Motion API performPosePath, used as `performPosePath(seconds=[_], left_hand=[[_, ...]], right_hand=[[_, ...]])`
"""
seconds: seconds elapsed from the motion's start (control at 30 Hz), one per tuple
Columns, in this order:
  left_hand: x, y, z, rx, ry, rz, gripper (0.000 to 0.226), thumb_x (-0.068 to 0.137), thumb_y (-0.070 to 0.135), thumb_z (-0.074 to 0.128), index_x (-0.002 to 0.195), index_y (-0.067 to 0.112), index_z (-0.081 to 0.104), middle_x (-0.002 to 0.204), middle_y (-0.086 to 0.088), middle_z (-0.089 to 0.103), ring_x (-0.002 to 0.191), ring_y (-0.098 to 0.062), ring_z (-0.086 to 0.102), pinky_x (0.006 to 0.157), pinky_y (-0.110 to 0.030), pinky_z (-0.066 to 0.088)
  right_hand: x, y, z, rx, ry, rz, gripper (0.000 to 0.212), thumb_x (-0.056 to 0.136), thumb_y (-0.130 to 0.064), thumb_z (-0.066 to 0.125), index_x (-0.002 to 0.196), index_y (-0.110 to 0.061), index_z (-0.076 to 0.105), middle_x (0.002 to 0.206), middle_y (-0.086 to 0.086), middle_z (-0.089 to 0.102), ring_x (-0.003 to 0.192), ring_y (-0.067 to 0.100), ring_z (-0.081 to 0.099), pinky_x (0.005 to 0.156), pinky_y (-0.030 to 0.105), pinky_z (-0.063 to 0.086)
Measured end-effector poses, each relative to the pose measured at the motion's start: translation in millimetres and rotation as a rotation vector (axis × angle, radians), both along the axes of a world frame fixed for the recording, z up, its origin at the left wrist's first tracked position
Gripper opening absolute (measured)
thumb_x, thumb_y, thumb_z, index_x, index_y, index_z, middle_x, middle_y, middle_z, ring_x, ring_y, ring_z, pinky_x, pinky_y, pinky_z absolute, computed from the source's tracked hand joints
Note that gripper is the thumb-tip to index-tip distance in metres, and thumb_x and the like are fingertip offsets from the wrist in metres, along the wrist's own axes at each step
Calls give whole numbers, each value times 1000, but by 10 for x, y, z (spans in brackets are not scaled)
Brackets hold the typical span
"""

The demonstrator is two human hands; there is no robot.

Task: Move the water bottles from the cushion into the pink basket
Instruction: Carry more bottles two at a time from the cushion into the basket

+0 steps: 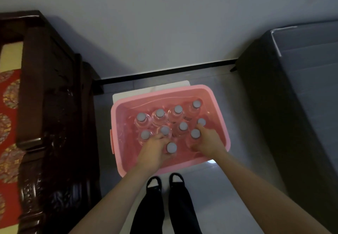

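Black trousers [179, 211] and slippers [153, 182] are standing on the grey floor [228, 179] at the near edge. Just beyond, both hands are reaching into the pink basket [215, 95]. The left hand [155, 151] is curling its fingers round the nearest bottle [171, 148]. The right hand [208, 142] is grasping a second bottle [195, 133], forefinger stretching forward. Eight more water bottles [178, 109] are standing upright in the basket behind them. Farther left, the red cushion [9, 106] is lying on dark wooden furniture [45, 87].
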State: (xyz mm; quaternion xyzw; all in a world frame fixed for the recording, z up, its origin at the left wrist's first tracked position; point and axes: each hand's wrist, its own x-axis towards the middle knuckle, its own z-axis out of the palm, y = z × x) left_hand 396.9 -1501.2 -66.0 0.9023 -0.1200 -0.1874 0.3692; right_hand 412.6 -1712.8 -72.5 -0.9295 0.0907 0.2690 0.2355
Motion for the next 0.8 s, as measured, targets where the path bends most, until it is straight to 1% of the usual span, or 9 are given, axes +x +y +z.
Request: performPosePath(seconds=[0.1,0.17,0.27,0.37,0.43,0.5,0.6,0.67,0.8], left_hand=[[32,-41,-66,16,6,5,18,70,24,79,83,17,69,85,7,55,80,-11,51,67,-25,39],[37,-56,-115,13,27,4,18,70,23,78,84,17,68,87,6,56,82,-11,52,70,-27,42],[32,-78,-178,18,61,0,18,70,22,77,85,17,68,90,6,58,84,-12,54,73,-30,46],[86,-138,-226,42,43,-23,17,71,22,77,84,16,67,84,8,53,82,-13,52,71,-29,43],[117,-170,-233,61,31,-51,19,72,23,76,86,15,67,83,9,49,82,-13,51,68,-27,41],[113,-190,-259,84,17,-78,19,72,23,74,86,13,67,86,6,52,82,-14,54,66,-26,39],[103,-228,-308,79,13,-101,22,71,20,71,90,10,66,93,2,57,87,-16,57,69,-24,40],[124,-255,-340,96,10,-126,25,72,16,70,95,10,65,98,0,58,90,-18,57,72,-24,42],[141,-315,-414,172,9,-202,31,77,8,63,108,13,63,106,-4,60,96,-24,58,77,-29,43]], right_hand=[[14,-12,-44,-18,-5,58,39,66,-25,75,98,-19,54,93,8,67,87,32,62,64,31,43],[12,-3,-60,-48,-12,119,30,69,-20,71,95,-16,57,93,10,67,86,34,63,63,30,39],[30,11,-96,-108,-32,175,16,77,-17,61,89,-7,60,88,17,67,82,38,64,63,34,44],[87,16,-133,-170,-10,235,15,80,-19,57,82,-4,61,88,20,66,82,40,63,64,37,45],[114,24,-134,-216,0,289,14,80,-17,58,85,-5,63,91,18,67,85,39,64,63,36,44],[117,6,-107,-273,-22,344,17,80,-17,57,94,-10,63,95,13,68,86,37,65,61,33,39],[112,-90,-97,-218,-82,393,36,77,-22,58,112,-28,60,100,4,67,87,34,64,60,32,38],[130,-141,-97,-164,-97,422,36,75,-22,58,110,-32,61,100,2,66,87,34,63,60,32,41],[172,-183,-150,-79,-90,438,21,75,-18,57,94,-21,64,95,4,68,83,33,63,62,35,49]])
